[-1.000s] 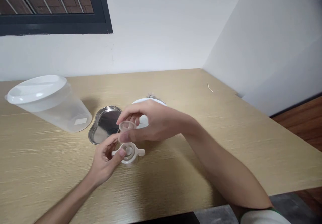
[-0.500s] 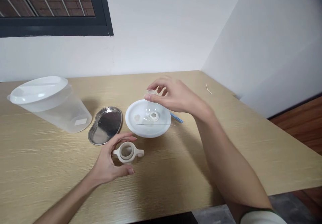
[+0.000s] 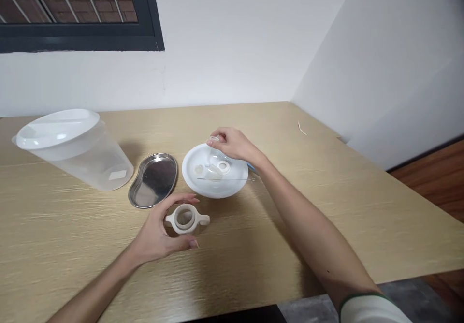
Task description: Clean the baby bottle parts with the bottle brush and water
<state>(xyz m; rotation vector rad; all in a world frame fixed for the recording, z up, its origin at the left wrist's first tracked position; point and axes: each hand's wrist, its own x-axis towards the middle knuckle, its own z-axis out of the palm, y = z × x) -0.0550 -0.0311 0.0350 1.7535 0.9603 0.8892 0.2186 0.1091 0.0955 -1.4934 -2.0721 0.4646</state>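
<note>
My left hand is curved around a whitish ring-shaped piece with a small arm on each side, thumb below it and fingers above. Over the back edge of a white oval plate, my right hand pinches a small clear item, partly hidden by the fingers. On the plate lie a small white ring, some translucent pieces and a thin wire-like rod that reaches past the right rim. A blue stick shows beside the plate, partly behind my right arm.
Left of the plate sits a kidney-shaped metal tray. A tall translucent container with a white lid stands further left. A short white strip lies at the back right of the wooden table. Walls rise behind and at right.
My right hand has moved down and slightly left, lower over the back of the plate, with the clear item in its fingers. My left hand is almost unchanged around the ring-shaped piece.
</note>
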